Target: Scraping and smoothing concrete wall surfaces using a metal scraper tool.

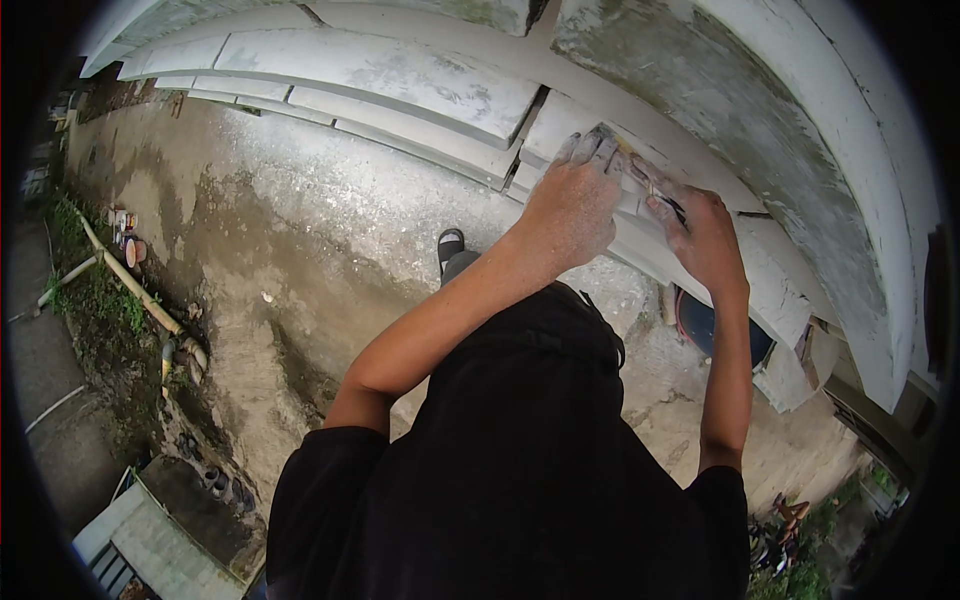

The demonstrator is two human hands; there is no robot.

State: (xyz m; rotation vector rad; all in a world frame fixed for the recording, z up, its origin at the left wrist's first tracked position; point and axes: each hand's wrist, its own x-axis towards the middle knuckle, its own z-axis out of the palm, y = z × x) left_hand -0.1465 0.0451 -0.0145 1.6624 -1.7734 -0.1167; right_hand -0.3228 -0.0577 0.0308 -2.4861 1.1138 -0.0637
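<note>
A long white panel (565,130), smeared with pale powder, runs in front of me. My left hand (585,195) is dusted white, its fingers bent and close together against the panel's face. By those fingertips a small yellowish piece (627,146) shows; the fingers hide most of it, so its kind is unclear. Close on the right, my right hand (705,235) is closed, thumb and fingers pinching a thin dark tool (675,208) whose tip points toward the left hand. The exact kind of tool cannot be made out.
More white slabs (380,85) line the far side, with grey-smeared panels (730,110) above. A dark round tub (725,325) sits below my right forearm. Powder-spattered concrete (300,190) spreads left, toward bamboo poles (135,280) and plants. My shod foot (451,245) stands below the slabs.
</note>
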